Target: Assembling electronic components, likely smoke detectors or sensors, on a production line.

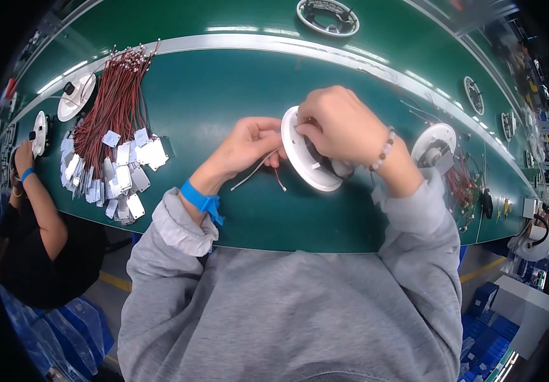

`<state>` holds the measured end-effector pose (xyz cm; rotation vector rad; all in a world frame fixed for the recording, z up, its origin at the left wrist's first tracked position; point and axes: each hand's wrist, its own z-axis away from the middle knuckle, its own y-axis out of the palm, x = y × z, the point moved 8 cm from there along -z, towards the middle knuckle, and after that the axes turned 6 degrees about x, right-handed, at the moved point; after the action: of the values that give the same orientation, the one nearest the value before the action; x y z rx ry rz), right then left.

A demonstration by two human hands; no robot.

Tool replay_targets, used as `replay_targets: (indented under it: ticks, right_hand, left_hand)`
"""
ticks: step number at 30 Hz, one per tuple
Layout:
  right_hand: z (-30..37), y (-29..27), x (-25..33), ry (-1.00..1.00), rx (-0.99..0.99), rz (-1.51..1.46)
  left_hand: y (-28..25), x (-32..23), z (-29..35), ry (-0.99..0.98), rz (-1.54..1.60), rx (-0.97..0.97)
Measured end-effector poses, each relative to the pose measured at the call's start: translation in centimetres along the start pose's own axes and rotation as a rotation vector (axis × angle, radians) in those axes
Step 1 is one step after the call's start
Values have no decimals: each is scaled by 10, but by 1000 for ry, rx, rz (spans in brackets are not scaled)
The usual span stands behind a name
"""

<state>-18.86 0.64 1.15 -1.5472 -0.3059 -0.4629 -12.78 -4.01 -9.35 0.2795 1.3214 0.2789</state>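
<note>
Over the bench [223,83], between front and back edges, we are holding a white round housing [301,156] tilted. Right hand [338,121] is reaching inside, grip hidden; left hand [249,146] is pinching thin wires [254,170]. Probably arranging wiring, next needing steadiness.

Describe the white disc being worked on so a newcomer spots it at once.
Find the green bench, then its near edge behind the grey sweatshirt. Just beyond, between the left hand and right hand, is a steeply tilted white disc. Unlike the discs at far left and right, it has the person's two hands at it.
</note>
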Motion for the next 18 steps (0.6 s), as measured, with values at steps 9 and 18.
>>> replay_targets:
  ticks: [9, 18]
  right_hand:
    - [2, -8, -9, 35, 14, -85]
    - [-5, 1, 0, -37, 169, -244]
  left_hand:
    - [4, -7, 0, 73, 7, 25]
    - [5, -1, -1, 122, -16, 84]
